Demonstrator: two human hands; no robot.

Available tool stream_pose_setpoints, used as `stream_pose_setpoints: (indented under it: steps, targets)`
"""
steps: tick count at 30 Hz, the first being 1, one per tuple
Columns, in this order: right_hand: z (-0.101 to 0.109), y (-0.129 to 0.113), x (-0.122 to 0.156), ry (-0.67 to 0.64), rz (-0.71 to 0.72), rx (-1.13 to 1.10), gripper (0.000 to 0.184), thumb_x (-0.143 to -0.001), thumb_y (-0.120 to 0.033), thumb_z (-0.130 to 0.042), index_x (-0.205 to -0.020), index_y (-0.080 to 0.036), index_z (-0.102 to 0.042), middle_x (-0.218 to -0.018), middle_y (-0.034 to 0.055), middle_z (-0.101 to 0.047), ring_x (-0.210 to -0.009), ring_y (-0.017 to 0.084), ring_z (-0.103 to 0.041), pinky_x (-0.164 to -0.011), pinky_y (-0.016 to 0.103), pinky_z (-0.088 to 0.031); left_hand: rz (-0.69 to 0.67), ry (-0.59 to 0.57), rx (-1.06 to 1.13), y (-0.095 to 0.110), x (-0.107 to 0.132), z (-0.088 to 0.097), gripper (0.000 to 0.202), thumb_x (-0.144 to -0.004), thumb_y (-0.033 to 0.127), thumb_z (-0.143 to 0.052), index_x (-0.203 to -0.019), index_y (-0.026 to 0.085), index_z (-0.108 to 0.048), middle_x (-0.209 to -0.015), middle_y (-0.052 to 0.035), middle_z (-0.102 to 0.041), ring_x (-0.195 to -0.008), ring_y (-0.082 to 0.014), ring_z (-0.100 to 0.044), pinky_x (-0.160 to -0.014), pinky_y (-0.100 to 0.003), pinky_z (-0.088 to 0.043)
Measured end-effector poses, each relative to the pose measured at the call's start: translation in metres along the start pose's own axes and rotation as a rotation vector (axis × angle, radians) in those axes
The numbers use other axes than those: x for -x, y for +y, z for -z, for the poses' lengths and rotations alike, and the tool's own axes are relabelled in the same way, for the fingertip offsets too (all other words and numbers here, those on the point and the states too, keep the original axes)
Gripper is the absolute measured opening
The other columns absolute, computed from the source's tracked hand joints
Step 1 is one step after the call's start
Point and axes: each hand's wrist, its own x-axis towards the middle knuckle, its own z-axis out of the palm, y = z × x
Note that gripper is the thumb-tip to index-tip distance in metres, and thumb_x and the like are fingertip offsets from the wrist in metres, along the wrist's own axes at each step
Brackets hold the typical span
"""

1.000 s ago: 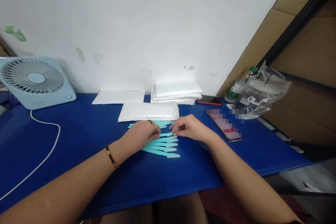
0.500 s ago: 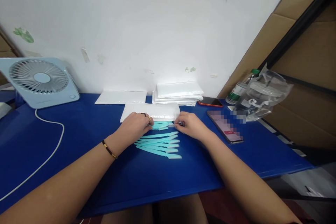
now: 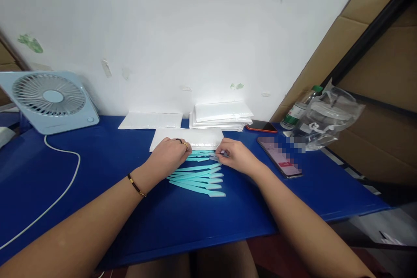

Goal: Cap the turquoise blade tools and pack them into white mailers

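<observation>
Head view — fingers pinching razors, mailer behind

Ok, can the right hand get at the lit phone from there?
Probably yes: the lit phone lies flat just beside the right hand, with only bare blue table between them.

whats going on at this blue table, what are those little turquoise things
A person works bare-handed at the blue table. The left grip lies over the handle ends of a fanned row of turquoise sticks, while the right grip pinches the capped tip of the rearmost one. What the sticks are is too small to tell. A white padded envelope lies just behind them, with a stack of envelopes by the wall. A lit phone lies to the right and a desk fan stands at the left.
</observation>
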Motion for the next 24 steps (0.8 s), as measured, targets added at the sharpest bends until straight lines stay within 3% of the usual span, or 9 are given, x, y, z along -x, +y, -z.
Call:
stream_pose_setpoints:
  steps: [8, 14, 18, 21, 24]
  targets:
    - [0.002, -0.015, -0.001, 0.005, 0.033, -0.062, 0.009, -0.075, -0.010, -0.057, -0.074, -0.016, -0.064, -0.074, 0.0017, -0.056, -0.066, 0.010, -0.051, -0.061, 0.021, -0.037, -0.069, 0.059, -0.015, 0.009, 0.003, 0.000, 0.029, -0.092, 0.024, -0.034, -0.076, 0.015, -0.056, -0.068, -0.0035, -0.059, -0.064, -0.0156, -0.056, -0.059, -0.028, -0.032]
    - [0.017, -0.023, 0.008, -0.119, 0.017, -0.187, 0.010, -0.077, -0.014, -0.058, -0.077, -0.017, -0.067, -0.077, 0.0024, -0.061, -0.065, 0.011, -0.054, -0.057, 0.021, -0.038, -0.153, 0.045, 0.102, 0.018, 0.008, 0.003, 0.031, -0.092, 0.025, -0.035, -0.070, 0.016, -0.056, -0.063, -0.0007, -0.058, -0.059, -0.0133, -0.054, -0.059, -0.026, -0.034]
    - [0.029, -0.012, 0.013, -0.115, -0.070, -0.162, 0.012, -0.080, -0.021, -0.057, -0.079, -0.018, -0.069, -0.079, 0.0031, -0.062, -0.063, 0.011, -0.054, -0.055, 0.022, -0.038, -0.170, 0.034, 0.218, 0.013, 0.007, 0.000, 0.026, -0.090, 0.026, -0.041, -0.079, 0.019, -0.064, -0.075, -0.0017, -0.065, -0.070, -0.0143, -0.060, -0.067, -0.027, -0.039]
    - [0.031, -0.003, 0.013, -0.071, -0.103, -0.045, 0.009, -0.077, -0.020, -0.061, -0.076, -0.018, -0.069, -0.077, 0.0026, -0.061, -0.064, 0.011, -0.054, -0.056, 0.023, -0.038, -0.104, 0.054, 0.182, 0.004, 0.006, -0.004, 0.019, -0.087, 0.027, -0.048, -0.090, 0.021, -0.066, -0.090, -0.0028, -0.067, -0.078, -0.0161, -0.062, -0.071, -0.028, -0.040]
    - [0.026, -0.001, 0.012, -0.138, -0.094, 0.027, 0.006, -0.070, -0.022, -0.067, -0.074, -0.019, -0.069, -0.075, 0.0017, -0.061, -0.064, 0.012, -0.054, -0.056, 0.023, -0.037, -0.073, 0.024, 0.130, -0.003, 0.004, -0.008, 0.015, -0.082, 0.027, -0.054, -0.089, 0.023, -0.067, -0.095, -0.0012, -0.067, -0.081, -0.0171, -0.062, -0.069, -0.028, -0.038]
